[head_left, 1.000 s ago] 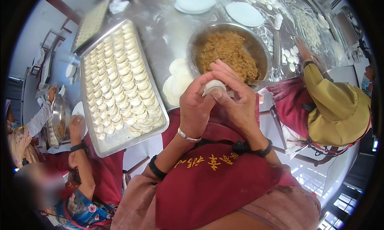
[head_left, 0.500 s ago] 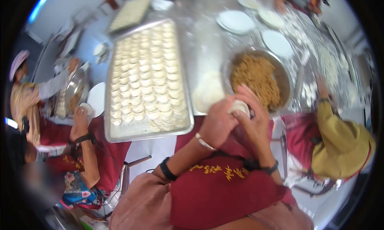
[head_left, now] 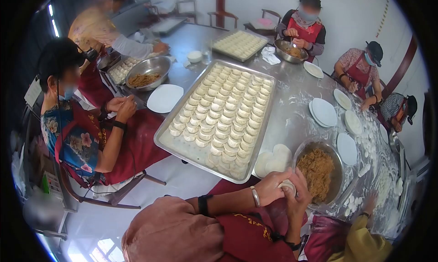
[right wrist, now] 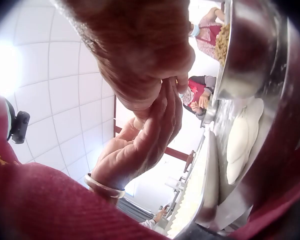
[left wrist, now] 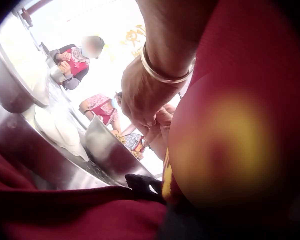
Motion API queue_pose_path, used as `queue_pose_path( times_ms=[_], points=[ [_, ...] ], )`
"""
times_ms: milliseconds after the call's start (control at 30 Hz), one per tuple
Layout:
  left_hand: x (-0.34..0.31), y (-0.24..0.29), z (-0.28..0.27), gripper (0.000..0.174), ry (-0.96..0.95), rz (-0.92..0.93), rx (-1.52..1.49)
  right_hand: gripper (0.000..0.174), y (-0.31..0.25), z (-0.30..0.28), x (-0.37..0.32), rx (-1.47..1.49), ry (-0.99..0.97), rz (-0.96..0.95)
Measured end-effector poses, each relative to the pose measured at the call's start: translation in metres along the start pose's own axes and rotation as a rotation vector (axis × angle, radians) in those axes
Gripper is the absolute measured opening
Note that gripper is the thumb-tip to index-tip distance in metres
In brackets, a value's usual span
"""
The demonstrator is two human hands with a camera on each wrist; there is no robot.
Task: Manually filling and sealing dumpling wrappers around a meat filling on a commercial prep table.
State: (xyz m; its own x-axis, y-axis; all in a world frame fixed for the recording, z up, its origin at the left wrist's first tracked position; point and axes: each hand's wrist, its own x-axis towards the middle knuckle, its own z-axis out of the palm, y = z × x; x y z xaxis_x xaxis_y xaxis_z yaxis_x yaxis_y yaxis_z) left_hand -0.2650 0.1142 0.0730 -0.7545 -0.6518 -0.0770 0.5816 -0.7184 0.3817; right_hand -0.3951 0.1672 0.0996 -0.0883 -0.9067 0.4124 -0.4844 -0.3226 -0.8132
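Note:
In the head view a pale folded dumpling (head_left: 287,186) is pinched between both hands at the table's near edge. The left hand (head_left: 270,187), with a metal bangle at its wrist, grips it from the left; the right hand (head_left: 299,196) curls round its right side. Both wrist views show the left hand (left wrist: 145,95) and right hand (right wrist: 140,65) pressed together, the dumpling hidden by them. Just beyond lie flat round wrappers (head_left: 273,160), also seen as wrappers (right wrist: 244,137) in the right wrist view. A steel bowl of brown filling (head_left: 315,173) stands right beside the hands.
A large tray (head_left: 181,142) with rows of dumplings stands left of the wrappers, a second tray (head_left: 242,44) behind it. White plates (head_left: 323,112) and a floury area (head_left: 383,171) lie to the right. Several people sit or stand around the table, one close at the left (head_left: 82,120).
The head view has swung left and up, showing more people and the far side of the table. Both hands still hold the dumpling together, now lower and further right in view.

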Motion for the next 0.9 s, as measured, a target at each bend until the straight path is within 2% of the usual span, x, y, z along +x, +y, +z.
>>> queue_pose_path(
  times_ms=[100,200,233,267,300,333,367,400,433,567,633,700,767,833,900],
  points=[
    [0.003,-0.003,-0.005,0.036,0.018,-0.030,0.008,0.036,0.010,-0.006,-0.002,-0.025,-0.062,-0.008],
    [-0.013,0.012,-0.002,0.033,-0.065,0.430,1.613,0.044,0.005,-0.014,-0.001,0.114,-0.170,0.108],
    [-0.017,0.018,0.002,0.029,-0.107,0.382,1.496,0.047,0.003,-0.020,-0.005,0.234,-0.168,0.169],
    [-0.017,0.014,-0.007,0.029,-0.120,0.240,1.053,0.049,0.002,-0.028,-0.009,0.350,-0.167,0.241],
    [-0.023,0.013,-0.011,0.030,-0.112,0.159,0.847,0.052,0.003,-0.034,-0.014,0.463,-0.165,0.323],
    [-0.028,0.012,-0.016,0.032,-0.091,0.086,0.639,0.057,0.009,-0.042,-0.018,0.481,-0.173,0.334],
    [-0.042,0.023,-0.006,0.035,-0.008,0.006,0.573,0.058,0.018,-0.052,-0.020,0.334,-0.203,0.192],
    [-0.056,0.034,0.004,0.037,0.080,-0.068,0.499,0.058,0.025,-0.059,-0.023,0.330,-0.198,0.205],
    [-0.067,0.043,0.005,0.037,0.117,-0.025,0.716,0.058,0.028,-0.065,-0.026,0.327,-0.184,0.216],
    [-0.104,0.066,-0.010,0.032,0.334,0.007,0.805,0.054,0.031,-0.077,-0.030,0.242,-0.215,0.212],
    [-0.119,0.085,-0.026,0.031,0.434,0.065,1.028,0.051,0.027,-0.072,-0.030,0.247,-0.230,0.251],
    [-0.132,0.101,-0.052,0.033,0.529,0.229,1.277,0.049,0.024,-0.063,-0.030,0.240,-0.249,0.289],
    [-0.143,0.121,-0.051,0.037,0.790,0.205,1.240,0.044,0.021,-0.057,-0.027,0.197,-0.305,0.279],
    [-0.155,0.136,-0.089,0.035,0.918,0.393,1.243,0.042,0.020,-0.053,-0.027,0.171,-0.348,0.270],
    [-0.165,0.147,-0.113,0.035,1.051,0.429,1.298,0.040,0.026,-0.052,-0.031,0.202,-0.349,0.292]
  ],
)
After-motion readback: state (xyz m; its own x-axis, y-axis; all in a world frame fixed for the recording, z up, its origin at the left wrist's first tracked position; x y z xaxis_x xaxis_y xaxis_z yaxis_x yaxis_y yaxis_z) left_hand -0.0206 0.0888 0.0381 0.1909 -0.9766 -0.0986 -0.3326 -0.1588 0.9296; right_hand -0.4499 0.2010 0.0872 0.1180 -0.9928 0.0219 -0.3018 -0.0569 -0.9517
